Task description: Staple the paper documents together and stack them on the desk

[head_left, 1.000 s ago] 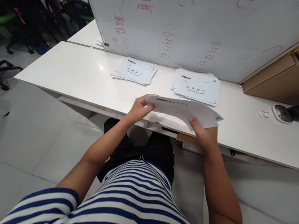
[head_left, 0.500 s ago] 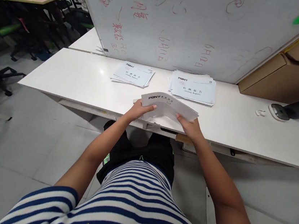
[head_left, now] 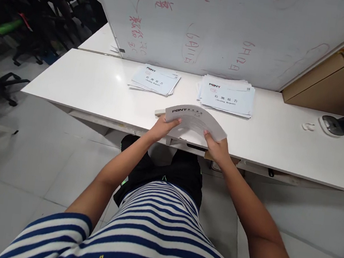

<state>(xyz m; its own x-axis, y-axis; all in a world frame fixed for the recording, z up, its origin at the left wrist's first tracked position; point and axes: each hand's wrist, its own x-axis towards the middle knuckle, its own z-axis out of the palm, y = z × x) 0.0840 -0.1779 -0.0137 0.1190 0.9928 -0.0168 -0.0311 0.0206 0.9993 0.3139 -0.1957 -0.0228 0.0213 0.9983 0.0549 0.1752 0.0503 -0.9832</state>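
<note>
Between my two hands is a sheaf of printed paper (head_left: 196, 118) headed PONY, bowed upward in the middle above the desk's front edge. My left hand (head_left: 162, 128) is closed on its left side, thumb on top. My right hand (head_left: 217, 145) grips the right side the same way; the fingers beneath are hidden. Behind the sheaf, a left stack of testing reports (head_left: 155, 80) and a thicker right stack of testing reports (head_left: 227, 97) lie on the desk. A small pale object (head_left: 159, 113), partly covered, sits beside my left hand.
The white desk (head_left: 95, 90) meets a whiteboard (head_left: 221, 30) with red writing at its back. To the right are cardboard boxes (head_left: 330, 85), a grey-and-white device (head_left: 331, 125) and small white earbuds (head_left: 308, 126). Office chairs (head_left: 0, 83) stand at the left.
The sheaf has gone from a sharper fold to a smoother upward curve. Both hands keep their hold. The view has shifted slightly, with the desk items appearing a little higher.
</note>
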